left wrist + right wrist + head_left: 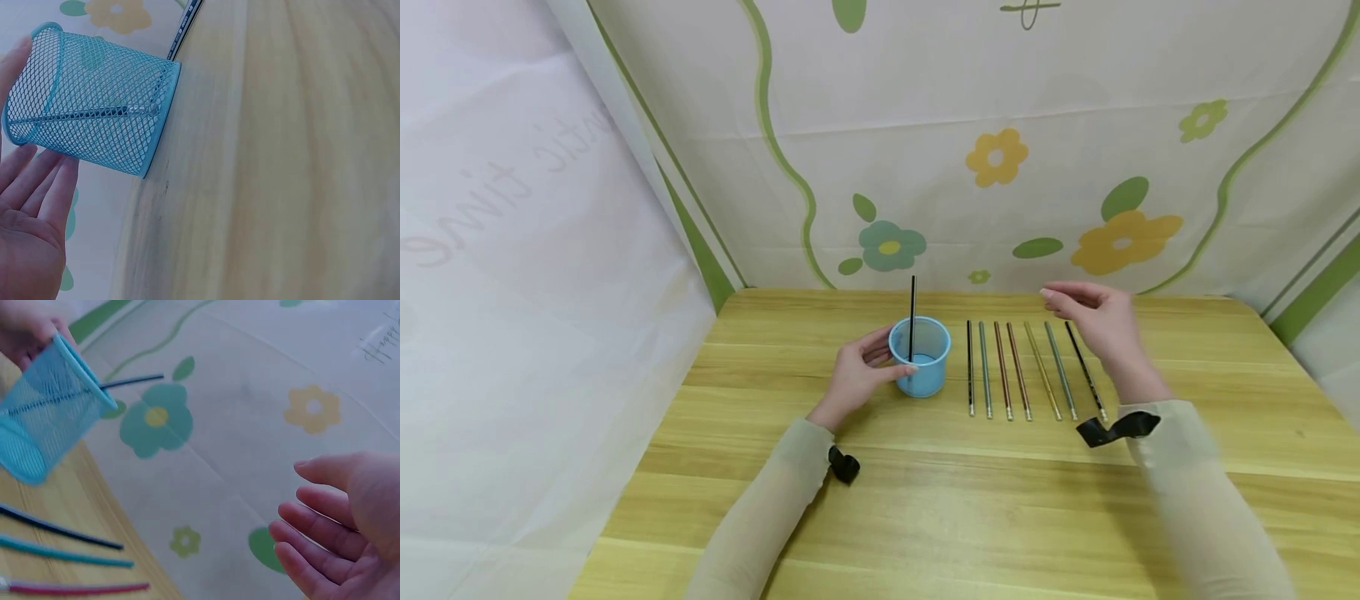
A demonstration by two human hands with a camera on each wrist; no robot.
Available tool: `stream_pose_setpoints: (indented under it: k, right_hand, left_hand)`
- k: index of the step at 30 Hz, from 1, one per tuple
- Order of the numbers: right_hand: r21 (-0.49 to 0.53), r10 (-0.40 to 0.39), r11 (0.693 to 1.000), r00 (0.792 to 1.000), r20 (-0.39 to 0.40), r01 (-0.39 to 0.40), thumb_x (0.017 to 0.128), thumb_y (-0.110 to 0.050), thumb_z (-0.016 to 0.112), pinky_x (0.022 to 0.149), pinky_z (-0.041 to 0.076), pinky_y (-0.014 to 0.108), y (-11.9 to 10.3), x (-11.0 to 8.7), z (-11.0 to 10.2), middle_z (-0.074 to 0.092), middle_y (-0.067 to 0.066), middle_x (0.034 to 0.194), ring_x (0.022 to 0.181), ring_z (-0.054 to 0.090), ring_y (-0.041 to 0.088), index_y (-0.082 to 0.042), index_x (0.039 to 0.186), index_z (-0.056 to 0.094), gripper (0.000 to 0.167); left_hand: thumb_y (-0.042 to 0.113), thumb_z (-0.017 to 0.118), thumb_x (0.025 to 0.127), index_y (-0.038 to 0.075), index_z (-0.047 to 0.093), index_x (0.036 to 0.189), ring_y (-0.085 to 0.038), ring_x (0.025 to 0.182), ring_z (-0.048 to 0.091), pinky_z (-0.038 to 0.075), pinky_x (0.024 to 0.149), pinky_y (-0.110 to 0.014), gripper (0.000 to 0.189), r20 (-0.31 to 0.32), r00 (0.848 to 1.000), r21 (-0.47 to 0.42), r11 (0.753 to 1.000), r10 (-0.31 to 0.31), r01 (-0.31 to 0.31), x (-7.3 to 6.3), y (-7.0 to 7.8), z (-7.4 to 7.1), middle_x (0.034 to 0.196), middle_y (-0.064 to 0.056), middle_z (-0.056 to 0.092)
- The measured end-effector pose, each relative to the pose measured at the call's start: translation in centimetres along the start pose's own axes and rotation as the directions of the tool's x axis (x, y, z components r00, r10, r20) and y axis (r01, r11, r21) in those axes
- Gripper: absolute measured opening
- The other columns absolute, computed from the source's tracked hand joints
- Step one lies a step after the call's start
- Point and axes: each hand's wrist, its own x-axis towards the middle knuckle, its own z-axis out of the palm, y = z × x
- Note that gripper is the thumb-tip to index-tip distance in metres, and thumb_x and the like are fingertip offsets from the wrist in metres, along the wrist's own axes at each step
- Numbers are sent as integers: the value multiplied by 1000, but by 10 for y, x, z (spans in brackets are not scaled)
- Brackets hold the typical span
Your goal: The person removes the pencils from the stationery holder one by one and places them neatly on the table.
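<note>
A light blue mesh pen holder (925,382) stands upright on the table, one black pencil (913,304) leaning inside and sticking out above the rim. My left hand (853,372) holds the holder from its left side, thumb at the near rim and fingers on the far side; the left wrist view shows the fingertips against the mesh (94,94). Raised above the far ends of the rightmost pencils, my right hand (1103,327) holds nothing. Its fingers are loosely bent and apart from the thumb in the right wrist view.
Right of the holder lie several pencils in a row, eraser ends toward me: black (970,367), teal (985,371), two red (1003,371), gold (1042,371), teal (1061,371) and black (1086,371). A flower-printed cloth (940,100) hangs behind the wooden table (925,517).
</note>
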Motion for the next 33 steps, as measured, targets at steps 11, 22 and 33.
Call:
stream_pose_setpoints:
  k: [11,22,33]
  right_hand:
    - [34,-17,999,995,103,14,91,-50,75,97,53,38,-8,-7,67,70,5,121,109,65,20,-12,127,73,53]
    - [49,-37,998,986,160,29,90,-49,77,103,50,46,-17,-2,116,70,0,124,116,62,21,-17,125,74,47]
    - [24,-51,999,972,229,46,94,-43,75,102,50,44,-15,12,134,72,0,119,115,63,19,-17,124,74,40]
  left_hand:
    - [20,91,80,11,59,143,-19,119,63,52,101,-32,72,9,1000,-14,1000,1,-1,0,-1,0,131,-6,65]
    - [23,91,80,8,61,141,-19,119,63,53,99,-29,69,-4,1000,-8,1000,0,0,0,0,0,132,-6,66]
    - [22,91,80,9,61,141,-20,119,64,53,101,-36,70,5,1000,-31,999,-11,11,-4,2,2,132,-8,66]
